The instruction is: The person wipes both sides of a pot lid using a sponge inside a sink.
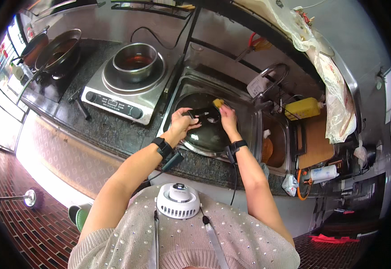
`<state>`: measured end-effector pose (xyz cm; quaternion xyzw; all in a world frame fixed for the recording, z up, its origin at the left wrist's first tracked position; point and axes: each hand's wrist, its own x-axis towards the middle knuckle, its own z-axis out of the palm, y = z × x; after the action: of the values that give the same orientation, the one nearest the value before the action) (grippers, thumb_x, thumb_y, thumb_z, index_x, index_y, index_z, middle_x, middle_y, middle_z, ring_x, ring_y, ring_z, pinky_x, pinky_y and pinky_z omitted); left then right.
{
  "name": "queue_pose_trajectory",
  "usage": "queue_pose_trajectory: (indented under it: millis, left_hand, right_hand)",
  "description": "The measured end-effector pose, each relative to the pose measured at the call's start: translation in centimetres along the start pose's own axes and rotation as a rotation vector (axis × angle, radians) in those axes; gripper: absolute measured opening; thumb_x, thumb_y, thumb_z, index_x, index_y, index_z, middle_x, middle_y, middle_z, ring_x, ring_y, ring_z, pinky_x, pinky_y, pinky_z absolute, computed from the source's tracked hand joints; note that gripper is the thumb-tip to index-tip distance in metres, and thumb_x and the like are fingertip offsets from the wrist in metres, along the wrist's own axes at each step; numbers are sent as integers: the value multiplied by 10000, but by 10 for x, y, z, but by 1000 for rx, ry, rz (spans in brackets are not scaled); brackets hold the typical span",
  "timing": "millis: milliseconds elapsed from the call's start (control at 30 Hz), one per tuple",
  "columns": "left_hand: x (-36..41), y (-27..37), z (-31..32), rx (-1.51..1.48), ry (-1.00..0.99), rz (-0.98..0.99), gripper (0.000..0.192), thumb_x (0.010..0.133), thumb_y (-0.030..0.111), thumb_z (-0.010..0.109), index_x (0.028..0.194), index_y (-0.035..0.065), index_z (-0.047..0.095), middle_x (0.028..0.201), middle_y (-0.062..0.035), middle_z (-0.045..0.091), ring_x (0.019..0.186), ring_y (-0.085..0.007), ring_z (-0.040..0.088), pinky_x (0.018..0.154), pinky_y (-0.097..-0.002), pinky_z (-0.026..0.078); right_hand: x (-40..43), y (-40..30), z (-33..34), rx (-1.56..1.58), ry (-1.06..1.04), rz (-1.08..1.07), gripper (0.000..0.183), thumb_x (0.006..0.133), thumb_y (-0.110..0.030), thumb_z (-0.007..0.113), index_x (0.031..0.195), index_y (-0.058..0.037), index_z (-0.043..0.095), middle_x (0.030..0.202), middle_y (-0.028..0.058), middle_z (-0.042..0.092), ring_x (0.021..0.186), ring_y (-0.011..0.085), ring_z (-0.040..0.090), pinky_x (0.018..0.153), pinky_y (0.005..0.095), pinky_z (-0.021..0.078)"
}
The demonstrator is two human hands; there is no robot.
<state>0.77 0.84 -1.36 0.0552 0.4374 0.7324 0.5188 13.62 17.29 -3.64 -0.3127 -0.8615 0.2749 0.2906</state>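
My left hand (181,123) grips a black handle-like piece (202,113) above the left basin of a steel sink (249,125). Whether this piece is joined to the large round dark pan or lid (202,139) beneath it, I cannot tell. That round thing lies in the basin, with a light reflection on its surface. Between the fingers of my right hand (228,118) is a yellow sponge (218,103), held just beyond the far right end of the black piece. Each wrist wears a black strap with a small device.
Left of the sink, a steel pot (135,62) with reddish liquid stands on an induction cooker (121,104). Frying pans (58,50) sit farther left. A curved faucet (272,79) rises behind the sink. An orange bottle (267,149) stands in the right basin, near a yellow jug (302,109).
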Motion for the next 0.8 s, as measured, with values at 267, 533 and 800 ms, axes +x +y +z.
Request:
queue_pose_trajectory:
  millis: [267, 533, 800]
  left_hand:
    - [3, 1, -14, -34, -63, -15, 404, 765, -143, 508, 1131, -9, 403, 789, -104, 580, 766, -261, 621, 736, -419, 556]
    - [14, -3, -13, -4, -55, -14, 391, 773, -125, 508, 1137, 1, 437, 865, -135, 604, 769, -257, 628, 710, -385, 563]
    - [6, -2, -4, 249, 1, -11, 382, 739, -27, 599, 1091, 104, 528, 793, 17, 595, 676, -99, 569, 565, -251, 484]
  right_hand:
    - [-58, -64, 23, 51, -2, -142, 304, 814, -62, 554, 1114, -80, 598, 1186, 133, 547, 1030, 290, 468, 914, 342, 381]
    - [-46, -60, 16, 22, -64, -207, 306, 755, -10, 566, 1041, -91, 639, 1123, 158, 567, 939, 317, 497, 837, 351, 438]
    - [-21, -17, -6, -152, -31, -91, 242, 701, -29, 598, 940, -30, 634, 986, 159, 609, 821, 335, 530, 768, 382, 444]
